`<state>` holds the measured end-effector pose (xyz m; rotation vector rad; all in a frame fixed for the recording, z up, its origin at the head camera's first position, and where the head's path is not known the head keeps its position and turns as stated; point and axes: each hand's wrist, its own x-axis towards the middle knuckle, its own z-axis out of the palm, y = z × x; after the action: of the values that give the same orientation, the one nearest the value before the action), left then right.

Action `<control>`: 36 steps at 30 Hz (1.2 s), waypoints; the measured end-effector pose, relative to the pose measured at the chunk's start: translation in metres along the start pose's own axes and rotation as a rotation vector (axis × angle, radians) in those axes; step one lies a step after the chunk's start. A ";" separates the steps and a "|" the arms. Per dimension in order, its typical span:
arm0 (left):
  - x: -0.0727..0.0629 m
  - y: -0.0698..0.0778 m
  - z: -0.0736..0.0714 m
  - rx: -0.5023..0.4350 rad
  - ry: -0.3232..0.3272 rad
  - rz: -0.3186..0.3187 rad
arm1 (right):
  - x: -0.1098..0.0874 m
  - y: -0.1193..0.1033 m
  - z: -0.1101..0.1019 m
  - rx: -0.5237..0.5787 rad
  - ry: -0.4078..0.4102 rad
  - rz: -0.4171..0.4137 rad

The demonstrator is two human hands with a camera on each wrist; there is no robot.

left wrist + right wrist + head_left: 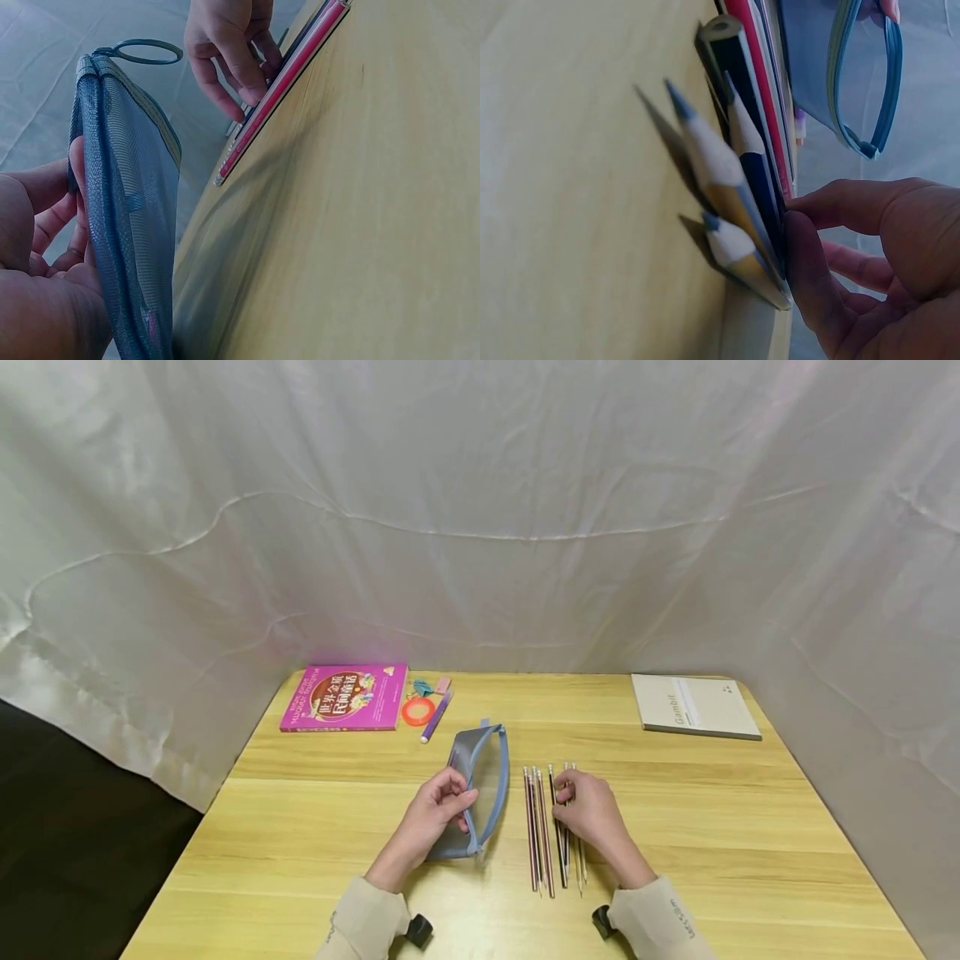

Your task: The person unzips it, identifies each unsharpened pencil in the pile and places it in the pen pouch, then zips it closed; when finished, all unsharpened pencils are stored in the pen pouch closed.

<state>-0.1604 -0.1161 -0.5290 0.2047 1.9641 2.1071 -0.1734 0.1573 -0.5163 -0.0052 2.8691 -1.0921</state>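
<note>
A blue mesh zip pencil case (464, 749) stands with its mouth spread in the head view, and my left hand (441, 802) pinches its near edge between thumb and fingers. In the left wrist view the case's zip (112, 195) runs past those fingers. Several pencils lie side by side to the right of the case, among them red-striped pencils (543, 835) and a black pencil (558, 839). My right hand (592, 810) bends over their far ends, thumb and index fingertips right at the black pencil; I cannot tell whether they grip it. Sharpened tips (720, 154) point towards my body.
A pink book (345, 697) lies at the back left. Beside it are an orange ring (417, 712), a purple marker (437, 717), a pink eraser (443, 685) and a small teal item (423, 687). At the back right is a pale notebook (697, 706). Grey curtains surround the wooden table (750, 827).
</note>
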 end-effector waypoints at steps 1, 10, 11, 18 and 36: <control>0.000 0.000 0.000 0.001 -0.001 0.002 | 0.000 0.000 0.000 -0.003 0.001 -0.001; -0.001 0.000 0.001 -0.009 0.008 0.005 | -0.002 -0.001 0.004 -0.025 0.012 -0.012; -0.001 0.000 0.001 -0.010 0.010 0.003 | -0.002 0.000 0.004 -0.032 0.012 -0.015; 0.000 -0.001 0.002 -0.012 0.010 -0.007 | 0.000 0.002 0.003 -0.049 0.017 -0.030; 0.001 0.000 0.004 -0.006 0.002 0.000 | 0.002 0.003 -0.004 0.144 0.009 0.065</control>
<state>-0.1603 -0.1121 -0.5289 0.2010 1.9591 2.1134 -0.1754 0.1622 -0.5157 0.1002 2.7702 -1.2854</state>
